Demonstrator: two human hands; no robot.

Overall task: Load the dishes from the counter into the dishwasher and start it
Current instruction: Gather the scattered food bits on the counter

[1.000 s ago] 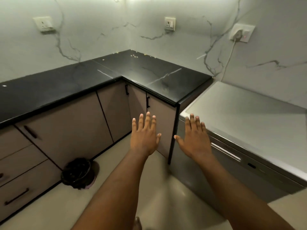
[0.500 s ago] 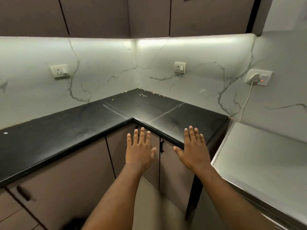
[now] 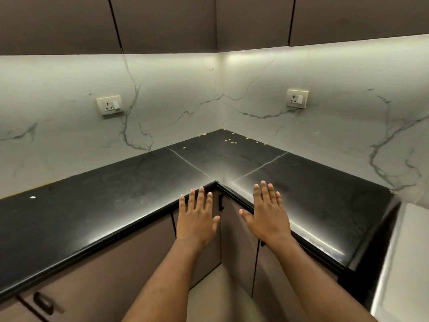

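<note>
Both grips are apart: the left hand (image 3: 197, 219) and the right hand (image 3: 267, 217) are held out flat, fingers straight, holding nothing, at the near inner corner of the black L-shaped counter (image 3: 92, 217). No dishes show on it, only crumbs (image 3: 232, 141) at the far corner. The steel-grey top at the right edge, probably the dishwasher (image 3: 408, 240), lies nearer the right hand. The 2 wall sockets (image 3: 109, 105) carry no readable writing.

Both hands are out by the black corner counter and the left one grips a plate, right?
No: the left hand grips nothing; its fingers are straight, as the head view shows. It and the right hand are out by the black corner counter.
</note>
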